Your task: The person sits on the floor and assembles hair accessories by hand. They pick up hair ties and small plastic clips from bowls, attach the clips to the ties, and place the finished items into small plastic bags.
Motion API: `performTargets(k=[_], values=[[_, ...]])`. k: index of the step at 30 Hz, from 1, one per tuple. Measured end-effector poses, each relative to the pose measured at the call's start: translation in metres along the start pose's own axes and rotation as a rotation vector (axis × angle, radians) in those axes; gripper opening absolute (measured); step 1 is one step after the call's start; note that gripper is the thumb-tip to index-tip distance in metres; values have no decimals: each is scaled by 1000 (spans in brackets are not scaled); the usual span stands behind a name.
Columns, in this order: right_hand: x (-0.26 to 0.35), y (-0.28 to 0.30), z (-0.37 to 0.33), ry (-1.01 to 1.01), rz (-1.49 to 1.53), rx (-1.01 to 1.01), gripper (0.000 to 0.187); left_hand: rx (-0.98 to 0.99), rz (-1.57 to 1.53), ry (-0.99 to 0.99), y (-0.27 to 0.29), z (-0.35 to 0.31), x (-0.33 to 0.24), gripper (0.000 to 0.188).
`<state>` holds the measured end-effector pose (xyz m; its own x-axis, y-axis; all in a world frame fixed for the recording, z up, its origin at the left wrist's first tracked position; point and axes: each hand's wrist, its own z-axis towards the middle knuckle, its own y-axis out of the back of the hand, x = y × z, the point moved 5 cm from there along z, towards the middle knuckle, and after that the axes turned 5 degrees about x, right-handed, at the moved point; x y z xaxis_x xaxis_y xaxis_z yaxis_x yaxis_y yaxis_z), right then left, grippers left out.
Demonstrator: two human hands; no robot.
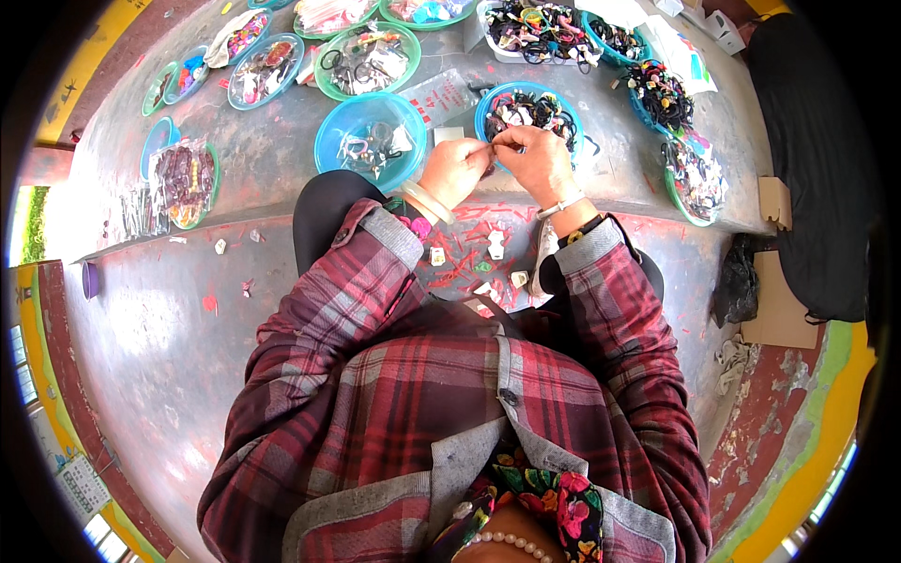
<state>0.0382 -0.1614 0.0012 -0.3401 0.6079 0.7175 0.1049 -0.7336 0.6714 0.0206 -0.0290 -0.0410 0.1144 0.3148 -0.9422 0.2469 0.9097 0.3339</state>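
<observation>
My left hand [451, 173] and my right hand [537, 167] meet in front of me, fingertips almost touching. Both are closed in a pinch around something small and dark, mostly hidden by the fingers, whose kind I cannot make out. Just beyond my right hand stands a blue basin [481, 114] heaped with black hair ties [532, 108] and small coloured pieces. Left of my left hand is a wider translucent blue basin [330, 141] with a few small bagged items at its bottom.
Farther back stand a green basin [413, 68] of clear packets and a white tray [507, 56] of dark hair ties. More filled basins [683, 211] line the right. Red scraps [460, 249] and white cards [496, 246] litter the lower floor. A black bag [737, 281] lies right.
</observation>
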Motion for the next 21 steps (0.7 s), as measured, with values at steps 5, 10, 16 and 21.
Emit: performTargets(k=[5, 10, 16, 21], values=[[12, -1, -4, 160, -234, -36, 6, -104, 220, -160, -2, -3, -9, 18], [21, 1, -7, 201, -387, -101, 5, -134, 273, -266, -4, -6, -18, 18], [8, 2, -2, 97, -155, -112, 4, -58, -18, -34, -3, -2, -7, 17], [-7, 0, 3, -53, 10, -104, 7, 6, -257, 33, 1, -1, -3, 20]])
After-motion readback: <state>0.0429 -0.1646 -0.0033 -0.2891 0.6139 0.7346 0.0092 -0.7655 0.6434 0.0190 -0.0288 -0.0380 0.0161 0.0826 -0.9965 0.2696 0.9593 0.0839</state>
